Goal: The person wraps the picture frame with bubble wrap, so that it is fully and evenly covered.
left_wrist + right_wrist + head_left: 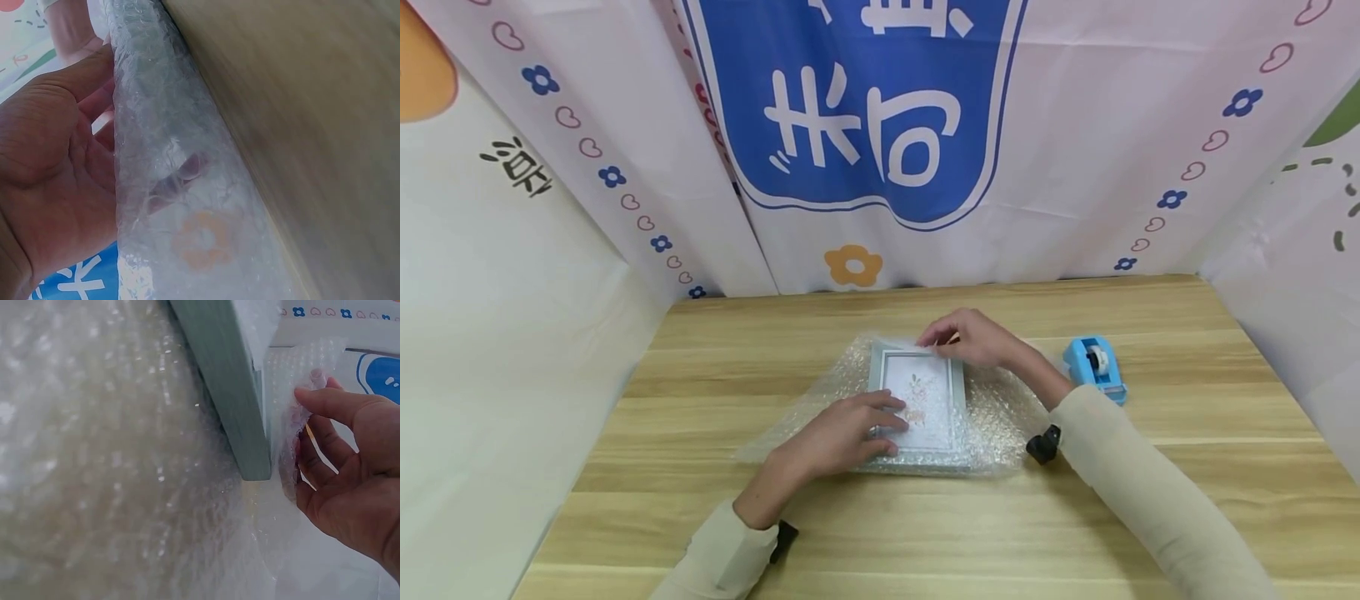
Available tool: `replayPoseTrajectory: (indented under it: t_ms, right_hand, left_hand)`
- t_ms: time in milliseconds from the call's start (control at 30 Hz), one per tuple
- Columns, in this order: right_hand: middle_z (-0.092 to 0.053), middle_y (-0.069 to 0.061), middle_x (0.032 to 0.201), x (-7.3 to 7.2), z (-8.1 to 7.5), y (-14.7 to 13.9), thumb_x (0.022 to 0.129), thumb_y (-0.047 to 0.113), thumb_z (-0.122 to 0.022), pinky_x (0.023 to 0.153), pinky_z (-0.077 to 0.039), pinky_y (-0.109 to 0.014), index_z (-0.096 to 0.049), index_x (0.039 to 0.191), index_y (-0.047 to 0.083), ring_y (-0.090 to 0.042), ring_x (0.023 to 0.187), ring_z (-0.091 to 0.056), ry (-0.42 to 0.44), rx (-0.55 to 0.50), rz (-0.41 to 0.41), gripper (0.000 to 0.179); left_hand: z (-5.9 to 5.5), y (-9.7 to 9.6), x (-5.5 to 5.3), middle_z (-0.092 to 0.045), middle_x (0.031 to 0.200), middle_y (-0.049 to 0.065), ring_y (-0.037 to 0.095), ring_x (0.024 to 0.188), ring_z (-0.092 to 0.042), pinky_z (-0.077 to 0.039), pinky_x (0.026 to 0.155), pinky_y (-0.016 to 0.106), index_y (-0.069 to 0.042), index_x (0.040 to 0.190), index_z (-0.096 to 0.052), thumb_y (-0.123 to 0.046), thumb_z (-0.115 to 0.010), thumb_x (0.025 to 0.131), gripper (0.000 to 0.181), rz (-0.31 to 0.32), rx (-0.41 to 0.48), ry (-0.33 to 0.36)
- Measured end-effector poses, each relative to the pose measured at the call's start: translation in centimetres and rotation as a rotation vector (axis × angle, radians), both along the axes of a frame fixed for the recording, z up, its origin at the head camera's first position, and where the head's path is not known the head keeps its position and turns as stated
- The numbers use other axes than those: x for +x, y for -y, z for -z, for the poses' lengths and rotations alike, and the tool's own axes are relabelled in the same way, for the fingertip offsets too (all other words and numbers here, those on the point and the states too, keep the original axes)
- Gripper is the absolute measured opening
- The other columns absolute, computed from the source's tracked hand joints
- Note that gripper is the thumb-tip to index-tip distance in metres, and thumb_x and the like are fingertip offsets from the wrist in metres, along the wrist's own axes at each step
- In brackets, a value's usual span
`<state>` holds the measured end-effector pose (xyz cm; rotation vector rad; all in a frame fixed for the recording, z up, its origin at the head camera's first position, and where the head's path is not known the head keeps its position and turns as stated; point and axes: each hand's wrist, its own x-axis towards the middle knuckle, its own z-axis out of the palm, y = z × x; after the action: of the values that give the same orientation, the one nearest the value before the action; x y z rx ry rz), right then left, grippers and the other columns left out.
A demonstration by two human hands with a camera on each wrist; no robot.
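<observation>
A pale green picture frame (958,400) with a small floral print lies on a sheet of bubble wrap (1000,417), whose lower part is folded up over it. My left hand (846,433) rests on the wrapped front, fingers spread across the lower left of the picture. In the left wrist view the folded bubble wrap (162,125) runs alongside this hand. At the frame's top edge, my right hand (973,337) pinches the far part of the wrap between thumb and fingers. The right wrist view shows the raised wrap edge (303,394) in that grip, beside the frame's corner (253,462).
A blue tape dispenser (1096,371) with a roll of clear tape stands to the right of the wrap, close to my right forearm. The wooden table (700,375) ends at a printed cloth backdrop (1045,200), with pale cloth on both sides.
</observation>
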<state>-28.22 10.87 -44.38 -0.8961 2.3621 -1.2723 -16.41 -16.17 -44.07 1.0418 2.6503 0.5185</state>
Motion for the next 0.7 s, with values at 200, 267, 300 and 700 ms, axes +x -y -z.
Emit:
replayPoseTrajectory:
  t_ms: [200, 267, 300, 700]
  right_hand:
    - [-0.081, -0.009, 0.12, 0.7, 0.4, 0.3, 0.1, 0.0, -0.071, 0.097, -0.064, -0.04, -0.082, 0.118, 0.01, -0.024, 0.107, -0.075, -0.028, 0.082, 0.031, 0.023]
    - [-0.081, -0.007, 0.119, 0.8, 0.5, 0.3, 0.1, 0.001, -0.071, 0.095, -0.064, -0.039, -0.083, 0.118, 0.012, -0.022, 0.106, -0.075, -0.039, 0.101, 0.038, 0.024]
    - [-0.081, -0.006, 0.119, 0.9, 0.6, 0.3, 0.1, 0.002, -0.071, 0.094, -0.064, -0.038, -0.083, 0.118, 0.014, -0.021, 0.105, -0.075, -0.045, 0.109, 0.041, 0.024]
    - [-0.08, 0.001, 0.112, 1.6, 1.2, 0.6, 0.097, 0.003, -0.072, 0.088, -0.059, -0.033, -0.085, 0.111, 0.022, -0.013, 0.096, -0.069, -0.167, 0.177, 0.062, 0.027]
  left_hand:
    - [0.0, 0.0, 0.1, -0.067, 0.149, 0.006, 0.033, 0.149, -0.054, -0.047, 0.122, 0.052, -0.014, 0.128, -0.08, -0.024, -0.08, 0.098, 0.032, -0.003, -0.007, 0.0]
    - [0.0, 0.0, 0.1, -0.067, 0.15, 0.006, 0.033, 0.15, -0.054, -0.046, 0.123, 0.052, -0.014, 0.128, -0.08, -0.024, -0.08, 0.098, 0.032, -0.003, -0.006, 0.0]
    - [0.0, 0.0, 0.1, -0.067, 0.15, 0.006, 0.033, 0.15, -0.054, -0.046, 0.123, 0.052, -0.014, 0.128, -0.08, -0.025, -0.08, 0.098, 0.032, -0.003, -0.006, 0.001]
    - [0.2, -0.1, 0.0, -0.067, 0.15, 0.006, 0.031, 0.149, -0.055, -0.046, 0.123, 0.05, -0.015, 0.127, -0.08, -0.028, -0.081, 0.097, 0.032, -0.002, -0.01, -0.014]
